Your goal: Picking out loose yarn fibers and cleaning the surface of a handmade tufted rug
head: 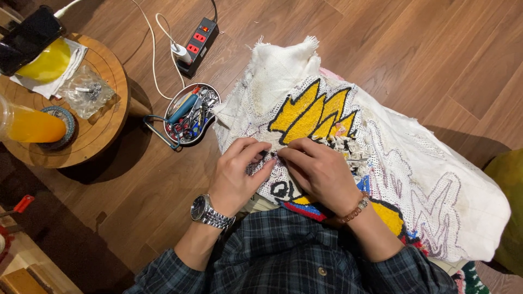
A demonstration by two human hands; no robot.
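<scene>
A white mesh canvas (pixel 436 179) with a half-stitched yellow, black, blue and red yarn picture lies across my lap. My left hand (pixel 239 173), with a metal watch on the wrist, pinches the canvas just below the yellow flame shapes (pixel 313 111). My right hand (pixel 321 171), wearing a bead bracelet, presses fingertips against the same spot, touching the left fingers. Something small may be held between the fingertips; it is too small to tell.
A metal dish (pixel 193 114) with scissors and tools sits on the wooden floor to the left. Behind it lies a power strip (pixel 199 43) with a white cable. A round wooden side table (pixel 103 117) carries a cup of orange drink (pixel 30 125), a phone and a plastic bag.
</scene>
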